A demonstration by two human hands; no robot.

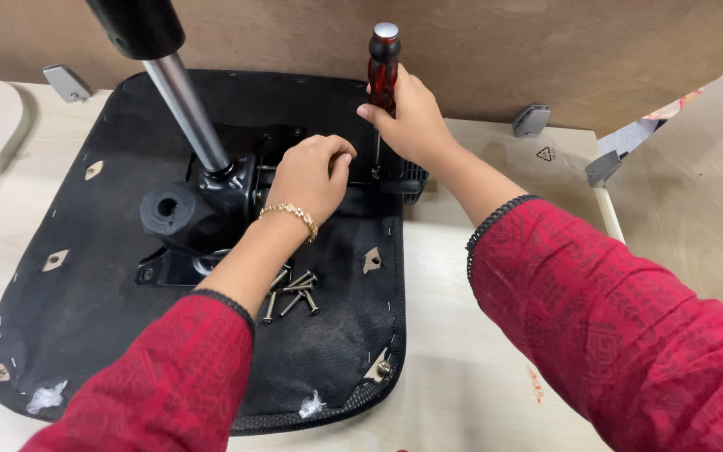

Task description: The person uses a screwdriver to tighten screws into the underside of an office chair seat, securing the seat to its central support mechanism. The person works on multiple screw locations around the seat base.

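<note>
- Screwdriver, red-and-black handle with a silver cap, stands upright near the far edge of an upturned chair seat; its thin shaft runs down to the black metal mechanism plate bolted at the seat's middle.
- Right hand wraps the handle low, fingers closed around it.
- Left hand sits just beside the tip, fingers curled and bunched together over the plate; whether they pinch a screw cannot be told, the spot is hidden.
- Loose screws lie in a small pile on the black fabric, close under the left forearm.
- Gas-lift column tilts up and away at the left of the plate.
- Risk, as I judge it: the tip could slip off a screw head and jab the left fingers, since they crowd the contact point. A forearm sweep could scatter the pile.
- Seat rests on a pale counter; its near right corner sits well inside the counter, so open room lies to the right and front. A brown wall stands close behind the screwdriver, and grey brackets sit near the far edge, limiting back swing.
</note>
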